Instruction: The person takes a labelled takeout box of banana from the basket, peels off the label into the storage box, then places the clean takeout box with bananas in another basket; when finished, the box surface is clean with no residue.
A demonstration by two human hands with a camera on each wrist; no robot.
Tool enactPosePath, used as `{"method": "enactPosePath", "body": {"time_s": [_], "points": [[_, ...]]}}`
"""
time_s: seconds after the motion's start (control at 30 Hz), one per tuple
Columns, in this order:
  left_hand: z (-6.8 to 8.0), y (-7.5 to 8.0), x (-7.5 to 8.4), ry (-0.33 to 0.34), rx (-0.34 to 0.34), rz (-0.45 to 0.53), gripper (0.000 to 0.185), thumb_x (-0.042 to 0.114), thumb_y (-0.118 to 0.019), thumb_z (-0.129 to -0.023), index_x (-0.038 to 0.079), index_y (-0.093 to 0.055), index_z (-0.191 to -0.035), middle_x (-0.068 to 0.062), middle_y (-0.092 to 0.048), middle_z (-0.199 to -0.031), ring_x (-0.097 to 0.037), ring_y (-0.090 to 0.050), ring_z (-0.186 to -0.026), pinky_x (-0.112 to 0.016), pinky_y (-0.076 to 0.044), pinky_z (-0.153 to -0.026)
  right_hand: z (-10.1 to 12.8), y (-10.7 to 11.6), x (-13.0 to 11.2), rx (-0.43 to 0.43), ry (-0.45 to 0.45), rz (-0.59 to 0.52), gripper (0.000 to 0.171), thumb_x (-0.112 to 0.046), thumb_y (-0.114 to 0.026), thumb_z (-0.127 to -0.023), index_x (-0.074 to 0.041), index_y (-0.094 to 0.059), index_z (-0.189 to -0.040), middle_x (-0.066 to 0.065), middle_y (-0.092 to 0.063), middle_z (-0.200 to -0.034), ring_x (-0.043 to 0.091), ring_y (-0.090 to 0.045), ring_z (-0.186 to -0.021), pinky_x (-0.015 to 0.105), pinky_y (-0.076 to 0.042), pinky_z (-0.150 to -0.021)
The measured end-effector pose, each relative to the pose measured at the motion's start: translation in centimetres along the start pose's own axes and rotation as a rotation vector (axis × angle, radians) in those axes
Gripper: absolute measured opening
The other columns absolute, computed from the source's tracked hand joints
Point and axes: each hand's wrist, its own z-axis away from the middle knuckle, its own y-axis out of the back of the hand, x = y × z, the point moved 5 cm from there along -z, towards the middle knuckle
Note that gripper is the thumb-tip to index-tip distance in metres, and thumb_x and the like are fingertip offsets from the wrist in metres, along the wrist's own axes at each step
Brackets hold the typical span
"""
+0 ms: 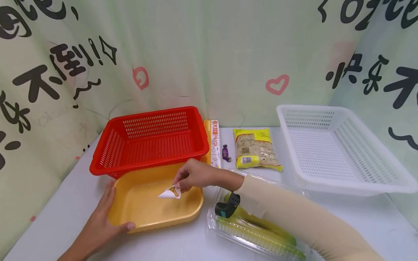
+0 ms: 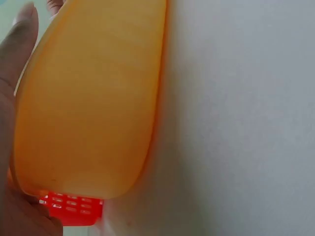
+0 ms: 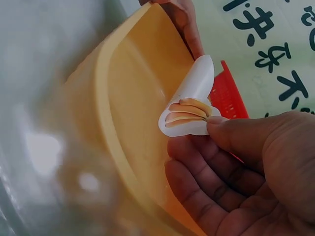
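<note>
Between thumb and forefinger, my right hand pinches a curled white paper piece printed with bananas, which looks like a sticker. It hangs over the inside of a yellow plastic basin. My left hand grips the basin's left end, its thumb at the front rim and its fingers at the back corner. In the left wrist view the basin's outer wall fills much of the picture, tilted up off the white tabletop. Under my right forearm lies a clear plastic clamshell box with long yellow-green things inside, partly hidden by the sleeve.
Behind the basin stands a red slotted basket. Next to it are an orange and white pasta box, a purple wrapped candy and a yellow-topped food bag. A white slotted basket stands at right, before a printed curtain.
</note>
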Motion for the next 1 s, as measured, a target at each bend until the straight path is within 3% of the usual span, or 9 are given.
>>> {"method": "enactPosePath", "body": {"time_s": [0.13,0.3,0.53,0.7,0.87,1.0], "points": [[0.1,-0.2,0.1,-0.007,0.002,0.009,0.127,0.046,-0.085,-0.069,-0.002,-0.003,-0.152,-0.015,0.004,-0.162,-0.047,-0.016,-0.140,-0.062,-0.034,-0.100,-0.4,-0.3,0.0,-0.052,-0.019,0.028,0.009,-0.001,-0.067,-0.091,-0.003,-0.075,-0.094,0.004,-0.070,-0.080,0.031,-0.070,-0.080,0.030,-0.058,-0.070],[0.1,-0.3,0.1,0.059,-0.021,0.007,0.127,0.054,-0.081,-0.070,0.000,0.000,-0.153,-0.012,0.006,-0.162,-0.046,-0.016,-0.140,-0.059,-0.039,-0.097,-0.5,-0.6,0.1,-0.129,-0.042,0.069,0.011,0.001,-0.065,-0.091,-0.001,-0.074,-0.097,0.005,-0.070,-0.082,0.030,-0.069,-0.080,0.031,-0.058,-0.072],[-0.1,-0.5,-0.2,0.119,-0.035,0.047,0.128,0.053,-0.081,-0.071,0.000,0.003,-0.153,-0.009,0.010,-0.162,-0.045,-0.011,-0.142,-0.063,-0.034,-0.100,-1.0,-0.8,0.1,-0.200,-0.055,0.146,0.014,0.001,-0.063,-0.092,0.002,-0.074,-0.101,0.006,-0.070,-0.082,0.029,-0.067,-0.079,0.030,-0.057,-0.072],[-0.1,-0.5,-0.2,0.099,-0.023,0.074,0.127,0.050,-0.082,-0.071,0.001,0.002,-0.153,-0.008,0.008,-0.162,-0.045,-0.012,-0.142,-0.066,-0.030,-0.102,-1.4,-1.0,0.2,-0.219,-0.082,0.227,0.014,0.000,-0.063,-0.092,0.000,-0.075,-0.101,0.007,-0.071,-0.081,0.025,-0.064,-0.074,0.025,-0.056,-0.067],[0.0,-0.6,-0.3,0.144,-0.037,0.067,0.129,0.054,-0.081,-0.071,0.003,0.005,-0.153,-0.009,0.009,-0.162,-0.045,-0.013,-0.141,-0.061,-0.036,-0.099,-1.6,-1.7,0.1,-0.267,-0.075,0.336,0.015,-0.004,-0.064,-0.093,-0.003,-0.076,-0.101,0.008,-0.070,-0.080,0.015,-0.055,-0.065,0.019,-0.047,-0.058],[-0.1,-0.6,-0.3,0.137,-0.033,0.065,0.129,0.054,-0.081,-0.071,0.003,0.004,-0.154,-0.009,0.009,-0.162,-0.045,-0.013,-0.141,-0.062,-0.036,-0.099,-1.6,-2.1,-0.1,-0.295,-0.061,0.400,0.015,-0.005,-0.062,-0.094,-0.002,-0.076,-0.099,0.011,-0.067,-0.075,0.010,-0.048,-0.059,0.018,-0.041,-0.054]]}}
